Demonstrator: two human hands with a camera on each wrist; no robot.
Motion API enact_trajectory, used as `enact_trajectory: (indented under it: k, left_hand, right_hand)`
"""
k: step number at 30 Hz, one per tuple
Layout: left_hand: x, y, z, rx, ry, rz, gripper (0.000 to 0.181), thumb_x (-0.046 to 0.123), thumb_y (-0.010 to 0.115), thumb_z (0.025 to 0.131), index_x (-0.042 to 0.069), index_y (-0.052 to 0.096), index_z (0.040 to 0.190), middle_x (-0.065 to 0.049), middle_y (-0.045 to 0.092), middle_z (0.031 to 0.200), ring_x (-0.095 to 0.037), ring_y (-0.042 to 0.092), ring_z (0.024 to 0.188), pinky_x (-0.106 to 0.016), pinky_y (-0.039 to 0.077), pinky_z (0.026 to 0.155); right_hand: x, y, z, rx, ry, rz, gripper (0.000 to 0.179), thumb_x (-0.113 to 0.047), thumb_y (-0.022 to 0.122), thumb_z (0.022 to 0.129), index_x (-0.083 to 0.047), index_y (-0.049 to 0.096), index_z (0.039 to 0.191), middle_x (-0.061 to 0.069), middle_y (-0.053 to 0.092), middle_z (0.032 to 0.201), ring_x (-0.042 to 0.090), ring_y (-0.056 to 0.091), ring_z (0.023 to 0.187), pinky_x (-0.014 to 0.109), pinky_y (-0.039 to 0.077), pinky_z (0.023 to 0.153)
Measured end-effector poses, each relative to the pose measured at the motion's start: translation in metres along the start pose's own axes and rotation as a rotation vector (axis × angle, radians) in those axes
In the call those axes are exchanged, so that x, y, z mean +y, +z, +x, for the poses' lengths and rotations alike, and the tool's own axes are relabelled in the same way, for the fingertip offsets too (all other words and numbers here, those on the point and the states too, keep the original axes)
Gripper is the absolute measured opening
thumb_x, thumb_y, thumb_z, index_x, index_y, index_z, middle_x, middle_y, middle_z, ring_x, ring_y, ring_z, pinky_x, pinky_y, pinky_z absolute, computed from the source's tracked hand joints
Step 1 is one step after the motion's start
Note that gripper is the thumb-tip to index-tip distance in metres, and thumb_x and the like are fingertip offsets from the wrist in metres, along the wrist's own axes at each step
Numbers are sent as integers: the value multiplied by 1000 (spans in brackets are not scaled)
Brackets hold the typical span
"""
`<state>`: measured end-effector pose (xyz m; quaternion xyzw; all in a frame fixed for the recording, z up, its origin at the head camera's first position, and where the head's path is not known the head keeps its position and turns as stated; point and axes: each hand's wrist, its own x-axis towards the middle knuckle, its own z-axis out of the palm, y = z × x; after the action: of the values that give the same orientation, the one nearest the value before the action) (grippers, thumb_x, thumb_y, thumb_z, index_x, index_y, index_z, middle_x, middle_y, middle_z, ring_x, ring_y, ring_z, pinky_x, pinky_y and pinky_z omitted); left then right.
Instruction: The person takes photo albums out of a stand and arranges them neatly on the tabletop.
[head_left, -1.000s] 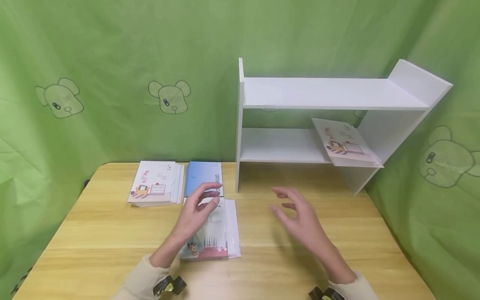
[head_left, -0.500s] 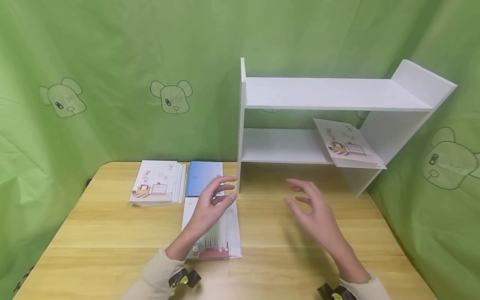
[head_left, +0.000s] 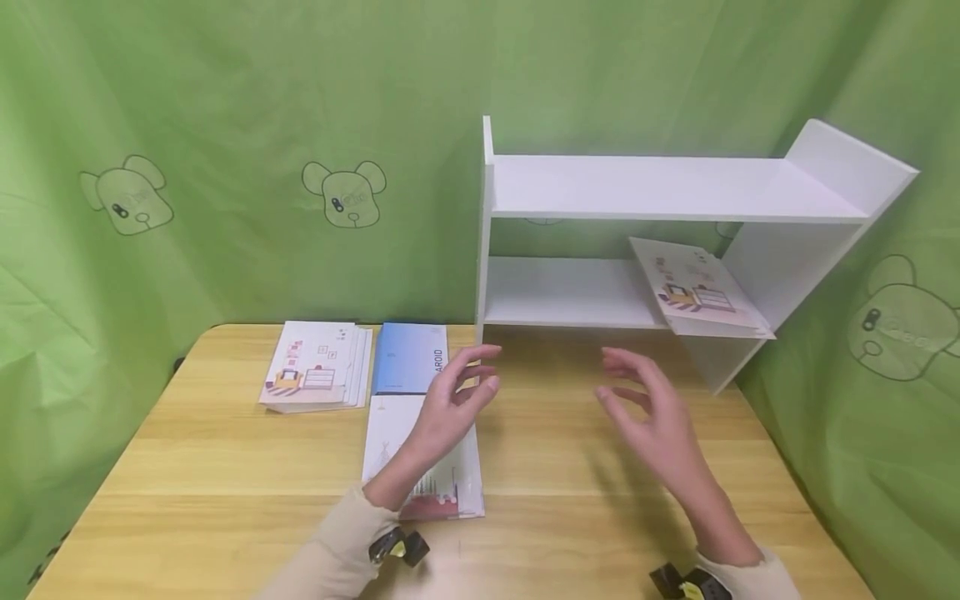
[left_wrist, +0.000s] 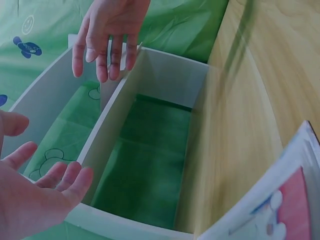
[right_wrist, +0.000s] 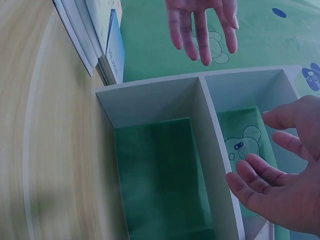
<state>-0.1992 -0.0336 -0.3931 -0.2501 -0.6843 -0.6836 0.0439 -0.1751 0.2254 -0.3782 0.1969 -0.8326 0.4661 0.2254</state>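
Both hands hover over the table, fingers loosely bent and nothing in them. The left hand [head_left: 450,408] overlaps the right side of a stack of white illustrated books [head_left: 393,425] in the head view. To its right, past a gap, the right hand [head_left: 663,421] is held with palm turned inward, in front of a white two-tier shelf [head_left: 675,187]. One white picture book [head_left: 697,287] leans at a slant on the lower tier, against the right side. In the left wrist view the left hand [left_wrist: 42,195] faces the right hand [left_wrist: 112,40] across the shelf.
Behind the near stack lies a blue book [head_left: 408,358]. Further left is another pile of white picture books [head_left: 311,358]. Green curtains [head_left: 240,100] with bear drawings hang behind the wooden table [head_left: 195,467] and at its sides.
Both hands have drifted to the right, the left one from over the book stack toward its right edge. The books and shelf stay as they were; the head view shifts slightly.
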Motion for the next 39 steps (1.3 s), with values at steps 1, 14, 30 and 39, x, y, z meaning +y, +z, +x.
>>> enact_trajectory:
  k: [1,14,30,39]
  left_hand:
    - [1,1,1,-3,5,9,38,3,56,93,-1,49,130,-15,50,134,-33,52,118,-36,49,96]
    - [-31,26,20,-4,30,29,38,20,59,93,17,52,130,3,51,132,-20,52,118,-31,50,93]
    - [-39,50,29,10,34,-9,38,26,60,92,23,53,129,8,51,130,-18,53,117,-31,50,93]
    - [-39,61,39,28,50,-11,37,26,60,92,24,53,128,10,53,129,-18,55,115,-32,50,93]
  right_hand:
    - [4,-1,0,4,-3,6,53,11,66,80,2,50,130,14,57,118,13,54,107,18,51,88]
    - [39,-21,-8,62,44,0,54,5,66,84,-9,51,133,8,57,123,16,55,110,20,50,90]
    - [17,-43,-7,113,66,-42,49,7,65,84,0,51,131,16,56,124,9,55,109,14,48,88]
    - [10,-50,-4,138,98,-95,49,7,64,84,0,50,131,15,57,122,7,55,108,13,48,88]
